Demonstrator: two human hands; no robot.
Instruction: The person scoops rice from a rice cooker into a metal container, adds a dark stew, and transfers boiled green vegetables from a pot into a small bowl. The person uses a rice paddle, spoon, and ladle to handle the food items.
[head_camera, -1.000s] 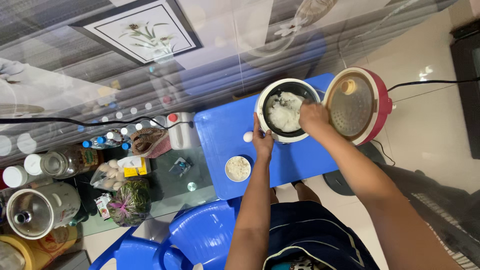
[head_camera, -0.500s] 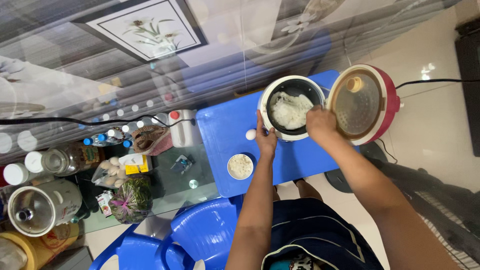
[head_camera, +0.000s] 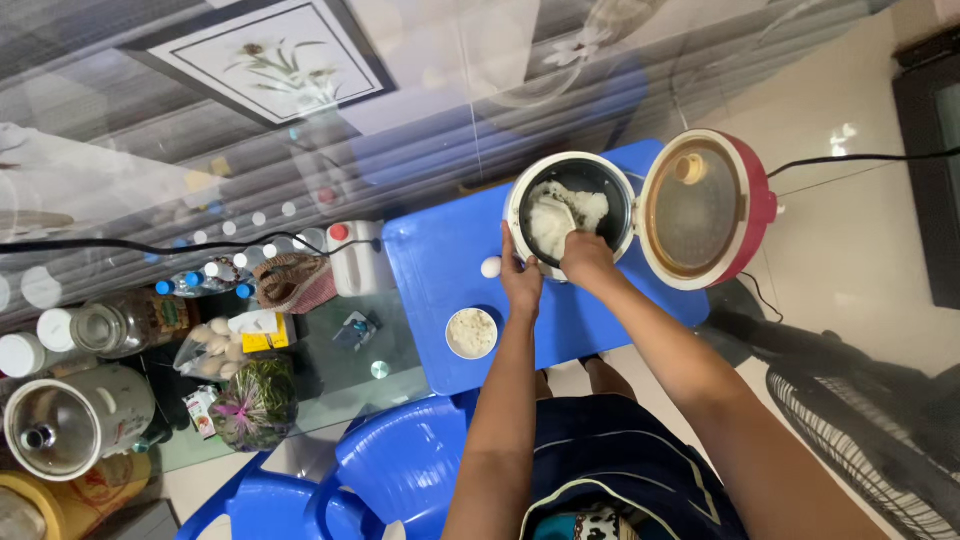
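Note:
A rice cooker (head_camera: 520, 195) with a white body stands on a blue plastic table (head_camera: 440, 260), its red lid (head_camera: 700, 208) swung open to the right. Cooked white rice (head_camera: 590, 208) lies in the pot. My right hand (head_camera: 585, 258) reaches into the pot and holds a white rice paddle (head_camera: 555, 218) dug into the rice. My left hand (head_camera: 520, 280) grips the cooker's near rim. A small white bowl of rice (head_camera: 471, 332) sits on the table near my left wrist. A white egg (head_camera: 491, 267) rests just left of my left hand.
Left of the blue table is a glass table (head_camera: 330, 370) with jars, bottles, a white jug (head_camera: 355, 262), a bag of eggs (head_camera: 215, 345) and a steel pot (head_camera: 65, 425). Blue plastic chairs (head_camera: 395, 470) stand below. A fan (head_camera: 870, 430) is at the lower right, with a black cord (head_camera: 860, 158) above.
My right hand has gone from the cooker's rim down into the pot with the paddle. The view has shifted slightly, moving the cooker right.

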